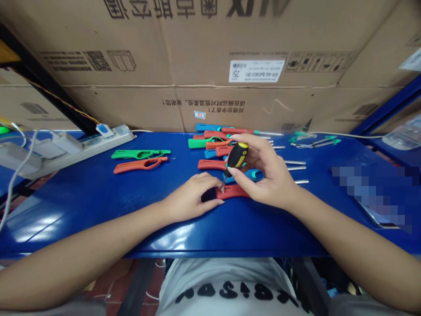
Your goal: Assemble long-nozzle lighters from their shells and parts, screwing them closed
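Observation:
My right hand [268, 173] grips a short black and yellow screwdriver [237, 159], its shaft slanting down to the end of a red lighter [234, 191] on the blue table. The fingers and thumb of my left hand [194, 195] close on that same end, holding the red lighter steady near the screwdriver's tip. Part of the red lighter is hidden beneath my right hand. Just behind it lie a blue lighter [258, 175] and another red lighter [210, 164], partly covered by my hand and the screwdriver.
More long lighters, among them a green lighter [197, 143], lie in a stack behind my hands. Green and orange handle shells [140, 165] are at left, near a white power strip [92, 147]. Small green-tipped parts [324, 141] sit back right. A cardboard box wall [131, 101] stands behind.

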### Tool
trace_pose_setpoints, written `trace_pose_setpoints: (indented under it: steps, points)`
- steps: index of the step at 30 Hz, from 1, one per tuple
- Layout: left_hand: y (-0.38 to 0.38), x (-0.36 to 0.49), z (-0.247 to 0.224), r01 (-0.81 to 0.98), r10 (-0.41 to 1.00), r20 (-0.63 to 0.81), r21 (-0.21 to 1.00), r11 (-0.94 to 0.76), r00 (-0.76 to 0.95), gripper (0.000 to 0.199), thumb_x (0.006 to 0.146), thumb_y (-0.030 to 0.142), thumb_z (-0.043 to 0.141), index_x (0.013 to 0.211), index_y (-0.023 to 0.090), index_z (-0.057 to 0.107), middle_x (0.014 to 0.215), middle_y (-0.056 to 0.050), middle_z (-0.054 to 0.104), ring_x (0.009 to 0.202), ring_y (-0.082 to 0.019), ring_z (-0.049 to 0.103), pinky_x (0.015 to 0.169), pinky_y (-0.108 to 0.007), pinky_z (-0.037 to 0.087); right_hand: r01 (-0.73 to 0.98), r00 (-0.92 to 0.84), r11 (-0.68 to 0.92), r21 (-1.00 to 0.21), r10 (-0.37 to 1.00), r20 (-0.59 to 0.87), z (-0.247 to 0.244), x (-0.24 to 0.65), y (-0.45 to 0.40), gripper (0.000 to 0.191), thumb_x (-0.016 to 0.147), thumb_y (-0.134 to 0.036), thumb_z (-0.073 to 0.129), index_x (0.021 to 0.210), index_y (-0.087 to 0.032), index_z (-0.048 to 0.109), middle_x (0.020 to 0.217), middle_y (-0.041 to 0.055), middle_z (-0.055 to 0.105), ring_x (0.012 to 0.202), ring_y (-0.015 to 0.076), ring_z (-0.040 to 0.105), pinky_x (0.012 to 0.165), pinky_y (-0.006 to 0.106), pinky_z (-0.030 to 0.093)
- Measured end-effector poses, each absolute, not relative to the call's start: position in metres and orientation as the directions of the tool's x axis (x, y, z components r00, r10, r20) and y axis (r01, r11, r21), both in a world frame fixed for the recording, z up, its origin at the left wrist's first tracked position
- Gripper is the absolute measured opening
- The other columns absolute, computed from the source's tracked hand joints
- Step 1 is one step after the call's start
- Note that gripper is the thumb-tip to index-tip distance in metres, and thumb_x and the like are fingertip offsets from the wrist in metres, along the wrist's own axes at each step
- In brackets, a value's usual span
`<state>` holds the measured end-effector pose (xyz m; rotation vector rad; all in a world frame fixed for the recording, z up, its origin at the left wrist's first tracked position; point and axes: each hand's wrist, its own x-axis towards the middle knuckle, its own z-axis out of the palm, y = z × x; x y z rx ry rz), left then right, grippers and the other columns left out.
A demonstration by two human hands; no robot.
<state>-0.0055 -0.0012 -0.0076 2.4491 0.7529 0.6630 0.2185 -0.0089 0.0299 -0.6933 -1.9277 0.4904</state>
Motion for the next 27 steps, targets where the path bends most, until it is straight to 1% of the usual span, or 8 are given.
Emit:
trace_pose_setpoints:
  steps: [5, 7, 11, 14, 18, 21, 24, 27]
  points:
    - [-0.001, -0.005, -0.008, 0.363, 0.61, 0.308, 0.581, -0.728, 0.73, 0.018, 0.09, 0.026, 0.07, 0.104, 0.02, 0.062, 0.104, -0.005, 0.07, 0.1, -0.021, 0.065, 0.092, -0.035, 0.049, 0.26, -0.397, 0.749, -0.61, 0.659, 0.639, 0.033, 0.22, -0.007, 0.066, 0.09, -0.022, 0.066, 0.15, -0.038, 0.041, 0.153, 0.004, 0.049, 0.118, 0.0268, 0.065, 0.088, 0.04, 0.063]
    - [-0.001, -0.005, -0.008, 0.36, 0.61, 0.31, 0.584, -0.728, 0.729, 0.017, 0.09, 0.026, 0.07, 0.103, 0.02, 0.062, 0.103, -0.005, 0.07, 0.1, -0.021, 0.065, 0.092, -0.035, 0.049, 0.277, -0.423, 0.746, -0.606, 0.661, 0.62, 0.036, 0.221, -0.006, 0.065, 0.091, -0.022, 0.065, 0.15, -0.038, 0.041, 0.154, 0.0035, 0.048, 0.116, 0.0264, 0.066, 0.087, 0.039, 0.063]
    - [-0.001, -0.004, -0.008, 0.364, 0.612, 0.312, 0.58, -0.729, 0.727, 0.016, 0.089, 0.025, 0.071, 0.102, 0.019, 0.062, 0.102, -0.005, 0.07, 0.099, -0.021, 0.064, 0.092, -0.035, 0.048, 0.391, -0.488, 0.794, -0.465, 0.607, 0.627, 0.047, 0.222, -0.006, 0.059, 0.09, -0.027, 0.068, 0.145, -0.038, 0.049, 0.146, 0.0025, 0.058, 0.098, 0.0242, 0.071, 0.084, 0.04, 0.062]
    - [-0.001, -0.003, -0.007, 0.35, 0.606, 0.315, 0.59, -0.727, 0.73, 0.014, 0.089, 0.023, 0.07, 0.1, 0.019, 0.062, 0.101, -0.004, 0.07, 0.099, -0.021, 0.064, 0.093, -0.035, 0.048, 0.427, -0.565, 0.815, -0.392, 0.579, 0.588, 0.058, 0.22, -0.005, 0.06, 0.09, -0.031, 0.069, 0.146, -0.036, 0.049, 0.14, 0.0024, 0.063, 0.098, 0.0252, 0.071, 0.088, 0.041, 0.06]
    - [-0.001, -0.003, -0.009, 0.334, 0.608, 0.325, 0.605, -0.722, 0.725, 0.014, 0.09, 0.024, 0.07, 0.1, 0.018, 0.062, 0.1, -0.003, 0.069, 0.097, -0.019, 0.064, 0.092, -0.033, 0.049, 0.372, -0.621, 0.814, -0.445, 0.575, 0.533, 0.066, 0.215, -0.003, 0.057, 0.098, -0.022, 0.054, 0.152, -0.03, 0.04, 0.146, 0.006, 0.057, 0.101, 0.0212, 0.07, 0.085, 0.038, 0.061]
    - [-0.002, -0.004, -0.013, 0.346, 0.627, 0.326, 0.613, -0.71, 0.708, 0.016, 0.091, 0.027, 0.07, 0.103, 0.019, 0.063, 0.103, -0.004, 0.07, 0.1, -0.02, 0.064, 0.093, -0.034, 0.049, 0.389, -0.613, 0.84, -0.379, 0.543, 0.574, 0.068, 0.212, 0.001, 0.044, 0.096, -0.027, 0.06, 0.139, -0.022, 0.053, 0.135, 0.0081, 0.065, 0.109, 0.0226, 0.068, 0.089, 0.037, 0.059]
    - [-0.004, -0.007, -0.017, 0.366, 0.649, 0.308, 0.625, -0.689, 0.696, 0.018, 0.093, 0.03, 0.067, 0.108, 0.02, 0.064, 0.11, -0.005, 0.071, 0.103, -0.021, 0.065, 0.095, -0.036, 0.05, 0.451, -0.607, 0.851, -0.268, 0.513, 0.607, 0.069, 0.208, 0.005, 0.044, 0.092, -0.039, 0.068, 0.13, -0.019, 0.06, 0.126, 0.0091, 0.069, 0.115, 0.0255, 0.066, 0.094, 0.039, 0.057]
    - [-0.007, -0.01, -0.019, 0.398, 0.672, 0.276, 0.631, -0.666, 0.687, 0.018, 0.095, 0.03, 0.065, 0.111, 0.021, 0.064, 0.116, -0.006, 0.07, 0.112, -0.024, 0.063, 0.1, -0.039, 0.048, 0.434, -0.61, 0.842, -0.321, 0.537, 0.583, 0.069, 0.201, 0.004, 0.039, 0.103, -0.029, 0.047, 0.142, -0.021, 0.051, 0.131, 0.0079, 0.067, 0.112, 0.0188, 0.067, 0.092, 0.033, 0.058]
